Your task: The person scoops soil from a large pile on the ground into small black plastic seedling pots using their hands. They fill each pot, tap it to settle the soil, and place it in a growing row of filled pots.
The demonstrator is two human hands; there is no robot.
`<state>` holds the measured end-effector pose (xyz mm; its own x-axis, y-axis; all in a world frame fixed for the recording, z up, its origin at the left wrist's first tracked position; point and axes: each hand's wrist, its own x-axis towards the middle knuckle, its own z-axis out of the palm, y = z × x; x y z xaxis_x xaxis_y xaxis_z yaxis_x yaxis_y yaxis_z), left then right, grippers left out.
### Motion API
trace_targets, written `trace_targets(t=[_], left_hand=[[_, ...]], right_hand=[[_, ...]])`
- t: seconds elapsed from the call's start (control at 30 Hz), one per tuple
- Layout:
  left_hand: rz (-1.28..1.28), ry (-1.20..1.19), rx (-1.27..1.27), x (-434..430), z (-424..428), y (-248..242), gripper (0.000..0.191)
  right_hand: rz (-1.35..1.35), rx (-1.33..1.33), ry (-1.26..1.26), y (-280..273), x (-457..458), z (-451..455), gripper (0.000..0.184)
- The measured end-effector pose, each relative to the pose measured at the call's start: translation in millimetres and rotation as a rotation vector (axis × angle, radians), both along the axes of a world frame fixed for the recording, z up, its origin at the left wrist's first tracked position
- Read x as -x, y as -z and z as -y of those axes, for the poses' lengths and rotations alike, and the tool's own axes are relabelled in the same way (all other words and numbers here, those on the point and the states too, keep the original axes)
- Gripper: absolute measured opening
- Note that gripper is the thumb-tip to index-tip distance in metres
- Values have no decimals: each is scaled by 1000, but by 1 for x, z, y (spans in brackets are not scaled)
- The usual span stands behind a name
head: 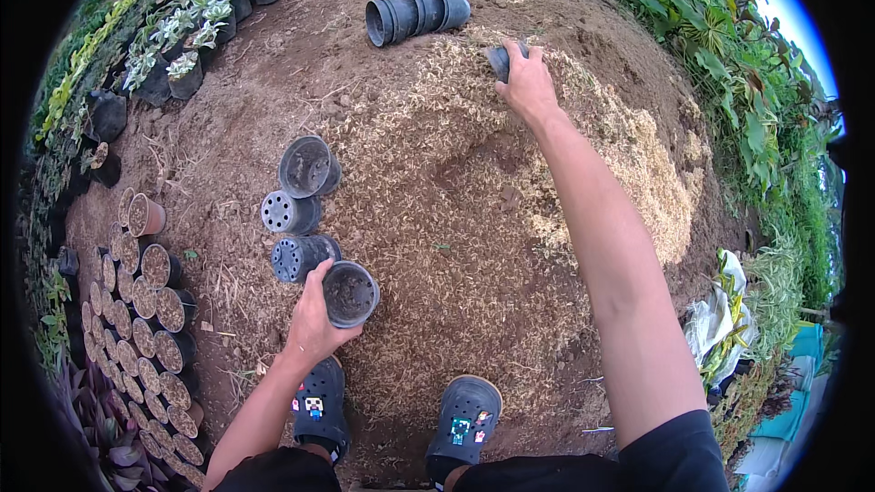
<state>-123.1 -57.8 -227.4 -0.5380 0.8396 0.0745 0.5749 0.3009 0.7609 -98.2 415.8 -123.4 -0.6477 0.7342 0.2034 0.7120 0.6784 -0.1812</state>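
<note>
My left hand (316,325) grips a black plastic nursery pot (350,294) by its side, its mouth facing up with a little soil inside. Just beyond it lie two pots on their sides, one pot (287,260) and another pot (291,212), with drainage holes showing in their bases. A wider black pot (305,167) rests beyond these, mouth toward me. Far out, my right hand (530,82) is closed around a small dark pot (499,63) at the edge of the rice-hull and soil mix (444,266). Fingers partly hide that pot.
Nested black pots (417,16) lie on their side at the far end. Several filled pots (143,335) stand in rows at left, beside a terracotta-coloured pot (146,214). Bagged plants (205,20) line the upper left. Pale hulls (649,171) heap at right. My clogs (465,417) stand in front.
</note>
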Motion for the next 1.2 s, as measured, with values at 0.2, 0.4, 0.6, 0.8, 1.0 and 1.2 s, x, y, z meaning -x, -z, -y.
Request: trace_targets(t=[0.2,0.4,0.6,0.8,1.0,1.2], left_hand=[[47,-1,44,3,1,-1,109],[39,-12,-23,1,0,5,110],[53,-38,-47,-3,-4,4,105],[0,-118,-55,-1,18,10,108],[58,-183,-95,-8,18,19,109],[44,-154,-67,-11,0,23,109]], right_hand=[[-63,123,-413,50,-25,36,86],[-114,50,-290,56,-89,16,81],[-4,383,-232,126,-124,81,82],[-45,150,-364,84,-164,135,77],[-97,291,-932,82,-190,306,62],[-33,579,-726,121,-209,301,69]])
